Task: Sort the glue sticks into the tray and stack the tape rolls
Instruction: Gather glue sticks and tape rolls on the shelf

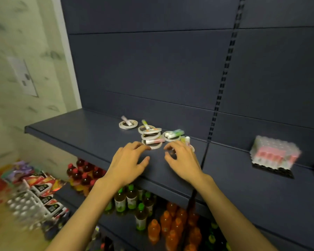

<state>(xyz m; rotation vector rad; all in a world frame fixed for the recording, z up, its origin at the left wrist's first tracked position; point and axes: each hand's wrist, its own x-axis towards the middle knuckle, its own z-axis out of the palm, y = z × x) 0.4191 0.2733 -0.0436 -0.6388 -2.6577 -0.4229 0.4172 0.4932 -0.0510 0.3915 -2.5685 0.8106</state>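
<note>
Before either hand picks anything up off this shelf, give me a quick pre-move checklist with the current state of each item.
1. Left hand free: ok, fingers relaxed, holding nothing.
2. Right hand free: cannot tell, fingers curled over a tape roll.
3. Glue sticks reachable: ok, lying on the tape rolls just beyond the fingertips.
4. Tape rolls stacked: not ok, spread out.
5. Tray located: ok, to the right on the shelf, under a wrapped pack.
</note>
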